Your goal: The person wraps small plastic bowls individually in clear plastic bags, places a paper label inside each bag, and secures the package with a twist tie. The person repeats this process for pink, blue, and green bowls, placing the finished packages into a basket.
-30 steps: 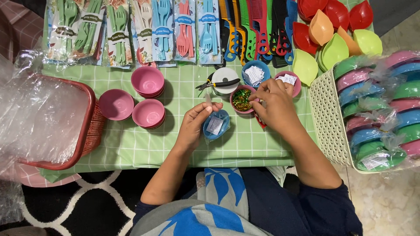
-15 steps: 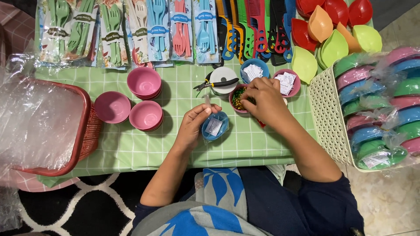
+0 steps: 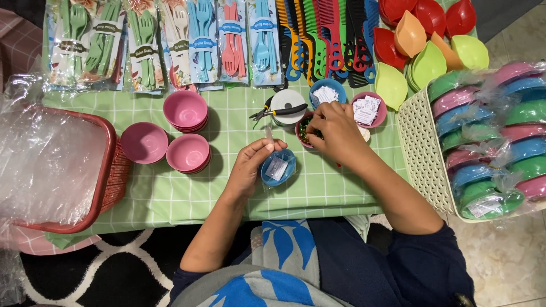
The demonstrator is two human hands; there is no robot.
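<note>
Blue plastic bowl [image 3: 278, 167] is sitting on the green checked worktop [image 3: 170, 193], left hand [image 3: 250, 165] gripping its rim; right hand [image 3: 335, 132] is pinching inside the seed bowl [image 3: 306, 132], contents hidden. Steadying the bowl should be preventing spills.

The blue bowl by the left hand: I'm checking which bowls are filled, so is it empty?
No, the blue bowl held by the left hand has a small white packet lying inside it.
</note>
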